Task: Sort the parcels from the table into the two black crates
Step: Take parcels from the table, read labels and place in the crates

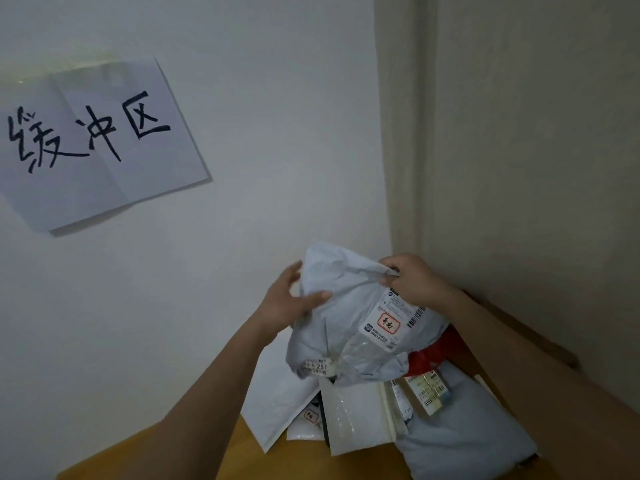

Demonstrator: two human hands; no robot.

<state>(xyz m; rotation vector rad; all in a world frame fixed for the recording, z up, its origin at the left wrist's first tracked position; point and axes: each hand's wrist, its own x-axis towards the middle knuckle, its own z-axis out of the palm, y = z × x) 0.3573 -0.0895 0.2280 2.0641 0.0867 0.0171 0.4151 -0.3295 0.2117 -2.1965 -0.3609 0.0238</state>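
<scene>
White wall fills most of the head view, meeting a beige wall in a corner on the right. On the white wall hangs a creased paper sign with three handwritten black characters.

Below, a wooden counter sits pushed into that corner, its far right part carrying a loose pile of parcels. Both hands hold a crumpled grey bag lifted above the pile. Left hand grips the bag's left side, thumb across the front and fingers behind it. Right hand pinches a bunched fold at the bag's top right. A white shipping label with a red-framed mark sits on the bag's front, and a smaller tag reading 251 sits near its lower left.

In the pile beneath, a white mailer lies towards the left, a clear-fronted envelope lies in the middle, a red parcel peeks out just behind the held bag, and a large grey parcel with barcode labels lies to the right, near the counter's near edge.
</scene>
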